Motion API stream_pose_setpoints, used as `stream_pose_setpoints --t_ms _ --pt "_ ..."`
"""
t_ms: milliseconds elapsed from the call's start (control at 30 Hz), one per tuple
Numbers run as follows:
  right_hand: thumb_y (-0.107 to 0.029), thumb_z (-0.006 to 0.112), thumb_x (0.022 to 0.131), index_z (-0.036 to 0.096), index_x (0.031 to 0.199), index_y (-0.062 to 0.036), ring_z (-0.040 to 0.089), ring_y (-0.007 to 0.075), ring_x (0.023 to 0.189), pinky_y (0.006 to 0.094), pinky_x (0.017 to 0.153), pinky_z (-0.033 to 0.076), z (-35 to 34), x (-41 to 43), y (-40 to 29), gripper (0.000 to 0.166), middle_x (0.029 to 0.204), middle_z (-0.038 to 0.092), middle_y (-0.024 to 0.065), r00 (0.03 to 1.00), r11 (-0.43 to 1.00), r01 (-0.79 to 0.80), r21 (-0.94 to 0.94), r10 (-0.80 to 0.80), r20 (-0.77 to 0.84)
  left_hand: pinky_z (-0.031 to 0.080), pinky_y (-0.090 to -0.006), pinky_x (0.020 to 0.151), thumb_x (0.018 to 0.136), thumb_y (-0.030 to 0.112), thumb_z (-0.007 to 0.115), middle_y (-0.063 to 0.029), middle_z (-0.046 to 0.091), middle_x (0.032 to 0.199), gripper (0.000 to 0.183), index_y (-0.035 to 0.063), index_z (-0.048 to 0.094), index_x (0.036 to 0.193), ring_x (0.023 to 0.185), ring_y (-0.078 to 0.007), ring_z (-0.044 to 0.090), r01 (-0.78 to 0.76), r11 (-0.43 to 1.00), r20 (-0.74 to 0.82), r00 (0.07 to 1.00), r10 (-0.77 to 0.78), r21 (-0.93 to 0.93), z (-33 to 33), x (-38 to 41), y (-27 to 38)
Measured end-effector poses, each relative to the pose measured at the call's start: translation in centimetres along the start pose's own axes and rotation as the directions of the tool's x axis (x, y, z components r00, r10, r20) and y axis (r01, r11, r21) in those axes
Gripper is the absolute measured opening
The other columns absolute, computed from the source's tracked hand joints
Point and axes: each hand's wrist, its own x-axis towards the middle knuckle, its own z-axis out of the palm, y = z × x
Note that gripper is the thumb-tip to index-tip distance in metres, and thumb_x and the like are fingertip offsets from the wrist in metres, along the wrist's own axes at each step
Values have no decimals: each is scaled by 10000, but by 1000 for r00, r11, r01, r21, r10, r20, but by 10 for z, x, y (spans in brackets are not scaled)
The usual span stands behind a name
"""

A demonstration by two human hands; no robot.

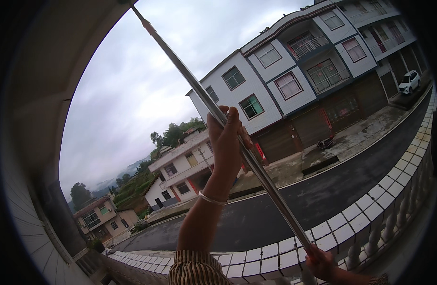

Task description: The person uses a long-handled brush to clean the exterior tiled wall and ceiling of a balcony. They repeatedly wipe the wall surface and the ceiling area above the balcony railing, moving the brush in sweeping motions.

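Note:
A long, shiny metal pole (186,73) runs slantwise from the top left, near the overhang, down to the lower right. My left hand (227,133) is wrapped around its middle, with a pale bangle (213,198) on the wrist and a striped sleeve (193,267) below. Lower down, my right hand (320,262) grips the pole near the white-tiled railing top; the pole's bottom end is hidden by this hand. Up at the picture's top edge the far end of the pole meets something dark, too dim to make out.
A balcony railing with a white-tiled top (332,233) and balusters (373,237) curves across in front of me. A ceiling overhang (51,71) spans the upper left, above a tiled wall (36,235). Beyond the railing lie a road (311,199), houses and a parked white car (409,82).

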Motion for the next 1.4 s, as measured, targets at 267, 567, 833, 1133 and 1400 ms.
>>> stream_pose_setpoints --t_ms 267,567,833,1133,1400 --pt "57 641 769 460 1419 -117 579 184 511 304 414 465 29 77 -40 696 701 603 84 993 995 75 62 -80 84 396 -236 357 995 239 565 18 395 620 197 120 440 902 414 -104 456 -45 998 -250 967 53 40 -104 0 50" --pt "76 628 776 427 1457 -146 539 129 494 270 392 450 56 179 -71 744 655 559 46 967 979 196 -61 -182 179 406 -218 374 988 283 574 52 392 620 293 159 363 827 457 -55 461 -37 996 -298 955 11 -82 -219 57 75" --pt "58 647 776 431 1455 -163 586 127 531 260 398 474 44 194 -77 746 733 623 72 974 973 217 -80 -211 83 360 -218 424 1000 274 550 43 419 611 307 151 398 764 481 -66 451 53 994 -193 979 -71 -93 -202 107 72" --pt "75 658 766 485 1424 -186 576 130 520 268 408 465 -85 156 -14 729 684 586 53 985 985 99 -140 -117 -127 372 -248 409 976 139 547 25 401 582 246 126 426 762 439 -100 448 -39 990 -61 998 31 -133 -10 132 3" --pt "83 663 702 569 1345 -155 525 170 472 322 418 426 -227 115 40 692 635 530 56 958 947 -67 -315 -27 -285 401 -255 362 975 146 556 -12 422 630 146 74 432 952 415 -113 451 23 962 20 1000 -19 -271 194 141 -62"
